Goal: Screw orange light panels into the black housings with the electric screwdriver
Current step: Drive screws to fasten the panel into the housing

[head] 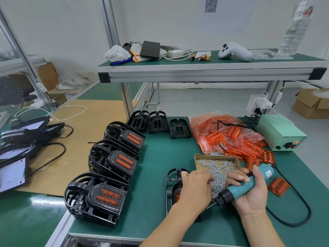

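My right hand (249, 191) grips the teal electric screwdriver (243, 186), its bit pointing down-left with a screw at the tip. My left hand (194, 189) reaches over a black housing (171, 186) with an orange panel inside, its fingertips at the pile of small silver screws in the cardboard tray (219, 164). Whether the fingers pinch a screw is hidden. A bag of orange light panels (229, 138) lies behind the tray. One loose orange panel (278, 187) sits right of my right hand.
Three stacks of finished black housings with orange panels (106, 191) line the left of the green mat. Three empty black housings (157, 123) stand at the back. A green power supply (279, 132) sits at the right, and the screwdriver's black cable (300, 211) loops near the front right edge.
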The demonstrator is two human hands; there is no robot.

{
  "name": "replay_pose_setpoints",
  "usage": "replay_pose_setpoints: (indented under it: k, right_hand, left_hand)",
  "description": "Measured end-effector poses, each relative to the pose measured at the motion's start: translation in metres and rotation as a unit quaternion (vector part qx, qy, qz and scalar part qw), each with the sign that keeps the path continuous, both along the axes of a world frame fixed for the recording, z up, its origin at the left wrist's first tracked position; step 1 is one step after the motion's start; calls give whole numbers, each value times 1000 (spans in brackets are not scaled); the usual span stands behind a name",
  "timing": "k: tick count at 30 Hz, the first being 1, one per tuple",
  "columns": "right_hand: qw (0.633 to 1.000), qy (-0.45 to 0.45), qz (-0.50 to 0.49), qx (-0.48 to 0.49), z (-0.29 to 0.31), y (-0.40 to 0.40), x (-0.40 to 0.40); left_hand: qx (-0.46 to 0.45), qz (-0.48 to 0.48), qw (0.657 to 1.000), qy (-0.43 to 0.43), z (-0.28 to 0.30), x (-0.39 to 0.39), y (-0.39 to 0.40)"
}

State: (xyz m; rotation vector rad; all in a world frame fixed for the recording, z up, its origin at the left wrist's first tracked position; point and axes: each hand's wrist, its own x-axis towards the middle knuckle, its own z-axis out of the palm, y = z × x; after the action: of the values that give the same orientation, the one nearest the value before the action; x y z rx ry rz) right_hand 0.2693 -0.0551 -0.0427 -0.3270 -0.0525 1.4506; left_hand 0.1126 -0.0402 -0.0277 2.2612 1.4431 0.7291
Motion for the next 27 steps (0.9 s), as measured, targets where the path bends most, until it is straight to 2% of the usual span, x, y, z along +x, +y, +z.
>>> replay_pose_setpoints:
  k: [6, 9, 12, 17, 20, 27]
  right_hand:
    - [1000, 7, -3, -1, 0, -1, -1]
    - [1000, 5, -4, -2, 0, 0, 0]
    - [1000, 1, -11, 0, 3, 0, -1]
    - [999, -2, -35, 10, 15, -4, -9]
    - [999, -18, -42, 21, 28, -7, -20]
    - [994, -74, -41, 64, 57, -13, -38]
  left_hand:
    - [-72, 46, 991, -103, 0, -9, -14]
    - [-112, 26, 980, -165, 4, -21, -31]
    - [-160, 42, 948, -270, 7, -36, -55]
    - [-237, 97, 872, -417, 6, -50, -80]
    - [-234, 120, 857, -443, 5, -53, -87]
    - [-181, 139, 863, -451, 4, -60, -93]
